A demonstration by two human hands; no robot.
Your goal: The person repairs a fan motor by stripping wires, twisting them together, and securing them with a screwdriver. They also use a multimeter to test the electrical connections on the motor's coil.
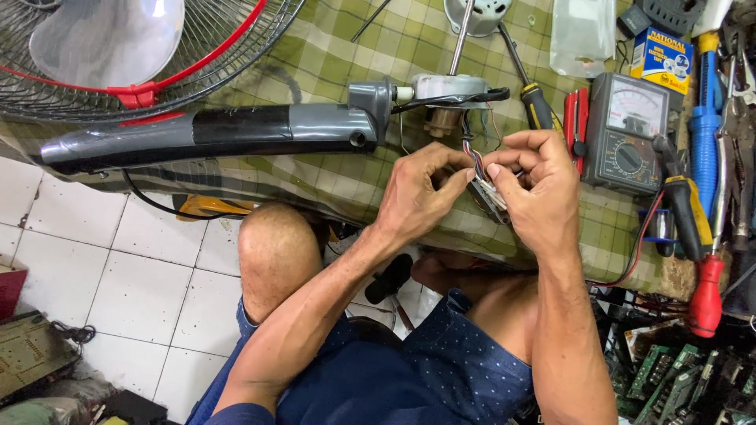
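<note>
Both hands, left hand (pixel 421 193) and right hand (pixel 535 189), grip pinched on the coloured wire bundle (pixel 482 182) beside the analog multimeter (pixel 626 134).

Both forearms reach forward from the lower edge and come together in the middle. The left hand (pixel 421 193) is curled, its thumb and first fingers pinched. The right hand (pixel 535 185) faces it, fingers bent inward, fingertips almost touching the left ones. Both wrists are slightly bent, and the arms are bare.
</note>
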